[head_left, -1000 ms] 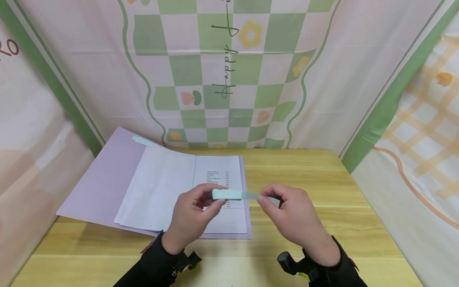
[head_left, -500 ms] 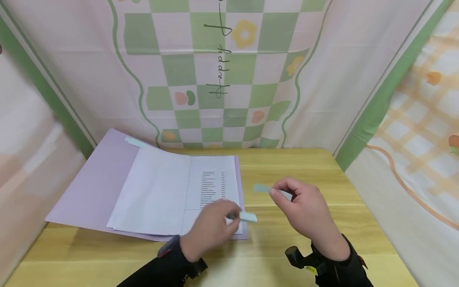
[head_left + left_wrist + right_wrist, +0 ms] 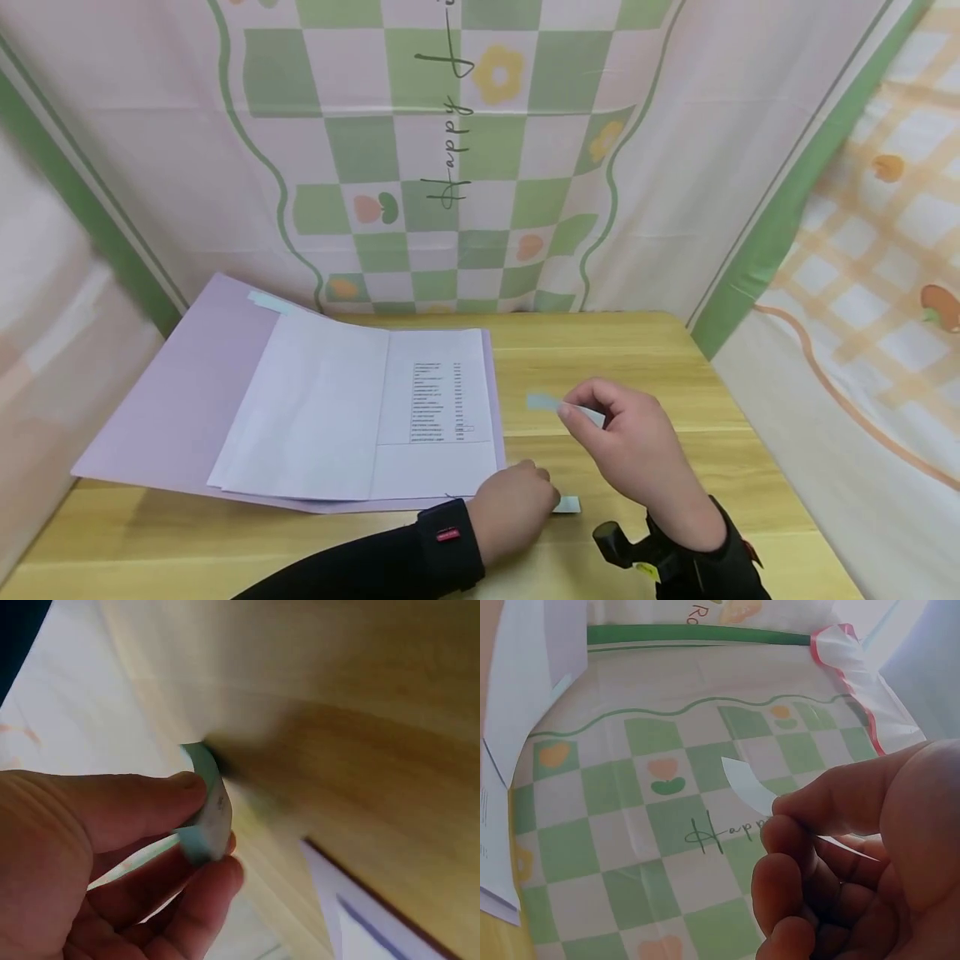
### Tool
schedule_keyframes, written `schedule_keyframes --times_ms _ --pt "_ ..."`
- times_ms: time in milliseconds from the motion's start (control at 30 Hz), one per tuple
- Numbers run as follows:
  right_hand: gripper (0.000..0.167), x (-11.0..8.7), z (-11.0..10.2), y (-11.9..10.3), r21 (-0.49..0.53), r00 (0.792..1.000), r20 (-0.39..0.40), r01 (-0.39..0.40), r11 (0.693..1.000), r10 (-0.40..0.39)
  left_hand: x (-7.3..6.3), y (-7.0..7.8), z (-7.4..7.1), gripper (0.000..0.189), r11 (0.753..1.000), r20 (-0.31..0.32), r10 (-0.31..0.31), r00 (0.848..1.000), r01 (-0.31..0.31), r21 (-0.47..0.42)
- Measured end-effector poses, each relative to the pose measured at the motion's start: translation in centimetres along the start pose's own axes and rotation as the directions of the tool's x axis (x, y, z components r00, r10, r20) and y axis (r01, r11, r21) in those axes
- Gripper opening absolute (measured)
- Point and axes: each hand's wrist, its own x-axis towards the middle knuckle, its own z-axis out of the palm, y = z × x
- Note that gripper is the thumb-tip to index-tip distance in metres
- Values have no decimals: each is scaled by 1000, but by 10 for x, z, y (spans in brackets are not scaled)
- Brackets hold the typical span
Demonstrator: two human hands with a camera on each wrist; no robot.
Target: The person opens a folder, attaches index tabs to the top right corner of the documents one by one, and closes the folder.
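Observation:
My left hand (image 3: 516, 510) is low over the table by the booklet's lower right corner. Its thumb and fingers pinch a small pad of pale teal sticky notes (image 3: 217, 821), whose end (image 3: 567, 505) shows past the hand. A single sticky-note strip (image 3: 543, 402) is pinched between thumb and forefinger of my right hand (image 3: 628, 442), held above the table right of the booklet. In the right wrist view the strip (image 3: 746, 787) curves slightly. The booklet lies open at left, with white pages (image 3: 307, 408) and a lilac cover (image 3: 180, 375). Another teal strip (image 3: 268, 302) sticks out from the left page's top edge.
The wooden table (image 3: 600, 350) ends at a hanging cloth (image 3: 495, 150) with green checks along its back. Similar cloth hangs at both sides. A printed list (image 3: 435, 402) is on the right-hand page. The left cover stands raised off the table.
My left hand has moved away from the strip, down and right toward the table, carrying the pad. The strip has come free of the pad and stays in my right hand.

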Motion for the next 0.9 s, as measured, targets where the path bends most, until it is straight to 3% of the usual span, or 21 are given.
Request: schedule_keyframes --times_ms 133,333,467,533,633,700,767,900 --pt "7 -1 0 1 -2 1000 7 8 1000 -8 5 4 6 13 997 15 39 999 -40 67" --pt "6 -1 0 1 2 1000 15 6 1000 -7 11 6 11 13 979 -30 148 989 -142 148" --pt "7 0 0 2 -3 1000 19 0 1000 0 17 11 15 12 932 -36 263 964 -244 269" --pt "7 0 1 1 3 1000 19 -5 1000 5 27 15 18 13 904 18 282 959 -272 330" --pt "8 0 2 -2 36 1000 24 -15 999 14 47 23 18 16 885 173 240 955 -288 365" --pt "8 0 3 -4 63 999 35 -26 998 24 59 28 17 17 913 270 182 945 -265 311" --pt "8 1 3 -6 72 999 40 -25 997 23 68 30 16 18 940 319 153 935 -237 246" --pt "7 2 4 -10 56 999 32 -6 998 5 74 29 14 25 964 291 156 944 -209 164"
